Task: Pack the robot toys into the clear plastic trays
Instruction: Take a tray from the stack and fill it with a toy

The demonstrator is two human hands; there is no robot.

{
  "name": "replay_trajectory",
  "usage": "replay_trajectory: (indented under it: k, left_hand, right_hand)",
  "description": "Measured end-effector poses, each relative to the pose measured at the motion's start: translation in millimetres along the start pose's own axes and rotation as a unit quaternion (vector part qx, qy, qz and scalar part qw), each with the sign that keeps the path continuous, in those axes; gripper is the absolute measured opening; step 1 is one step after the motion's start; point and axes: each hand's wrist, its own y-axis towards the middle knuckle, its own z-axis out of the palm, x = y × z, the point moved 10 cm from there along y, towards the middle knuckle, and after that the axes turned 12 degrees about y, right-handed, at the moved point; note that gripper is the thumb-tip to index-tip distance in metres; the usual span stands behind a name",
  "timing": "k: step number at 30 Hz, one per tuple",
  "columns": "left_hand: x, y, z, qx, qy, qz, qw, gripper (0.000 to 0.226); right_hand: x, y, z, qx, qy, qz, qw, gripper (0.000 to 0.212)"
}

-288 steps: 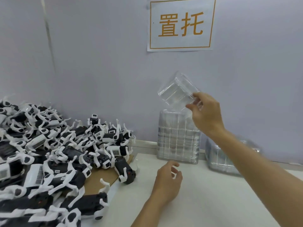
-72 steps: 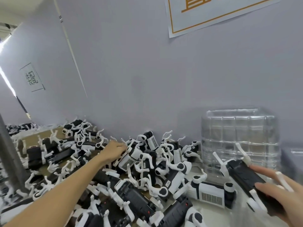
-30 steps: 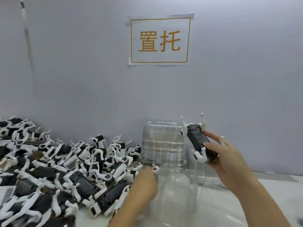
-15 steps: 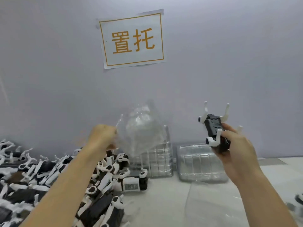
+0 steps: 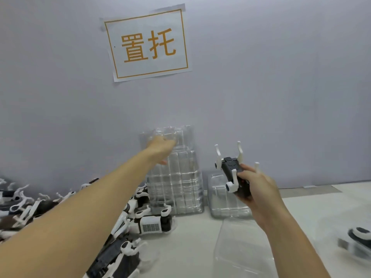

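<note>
In my right grip (image 5: 253,185), a black robot toy (image 5: 233,173) with white legs, fingers curled round its body, legs sticking up and outward, held above the desk (image 5: 192,243). Left of that grip, across a gap, my left grip (image 5: 160,146) reaches out to a clear plastic tray (image 5: 180,137) at the top of the tall tray stack (image 5: 176,183); motion blur, so I cannot tell whether the fingers close on it or only touch. The stack stands against the wall (image 5: 281,97). Just below and behind my right grip, a lower stack of trays (image 5: 220,199). Below my right wrist, a single clear tray (image 5: 241,247) lies flat on the desk. Under my left forearm, a heap of robot toys (image 5: 128,227). Far right of my right grip, another toy (image 5: 359,237), blurred. Above my left grip, a paper sign (image 5: 148,45) with orange characters on the wall.
</note>
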Motion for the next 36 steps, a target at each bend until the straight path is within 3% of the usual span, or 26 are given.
replay_trajectory:
  k: [3, 5, 7, 10, 13, 19, 26, 28, 31, 36]
  left_hand:
    - [-5, -27, -3, -0.081, 0.067, 0.087, 0.991, 0.006]
    - [-10, -62, 16, -0.075, 0.059, 0.148, 0.984, 0.008]
    - [-3, -96, 63, 0.020, 0.057, 0.157, 0.986, 0.010]
    - [20, -147, 152, 0.221, 0.084, 0.102, 0.966, 0.048]
    - [37, -165, 190, 0.279, 0.046, 0.051, 0.958, 0.058]
    - [68, -143, 141, 0.212, 0.092, 0.058, 0.971, 0.062]
    - [112, -125, 91, 0.182, 0.233, -0.016, 0.955, 0.042]
    - [110, -118, 70, 0.126, 0.190, -0.002, 0.974, 0.040]
    - [94, -110, 41, 0.039, -0.027, 0.045, 0.998, 0.029]
    - [73, -121, 70, 0.168, -0.277, 0.067, 0.944, 0.014]
  right_hand:
    - [5, 2, -4, -0.006, -0.002, -0.005, 1.000, 0.032]
    - [12, 3, -6, -0.012, -0.001, -0.017, 1.000, 0.031]
    - [18, 2, -6, -0.016, -0.003, -0.031, 0.999, 0.030]
    - [23, -1, 0, -0.003, -0.020, -0.040, 0.999, 0.028]
    - [17, -6, 9, 0.042, -0.069, -0.028, 0.996, 0.031]
    - [-6, -14, 27, 0.147, -0.237, 0.006, 0.960, 0.043]
    - [-30, -31, 44, 0.252, -0.468, 0.016, 0.847, 0.050]
    - [-35, -33, 46, 0.267, -0.488, 0.019, 0.831, 0.050]
    - [-37, -37, 51, 0.285, -0.497, 0.004, 0.820, 0.051]
    - [-40, -47, 73, 0.324, -0.461, -0.039, 0.825, 0.054]
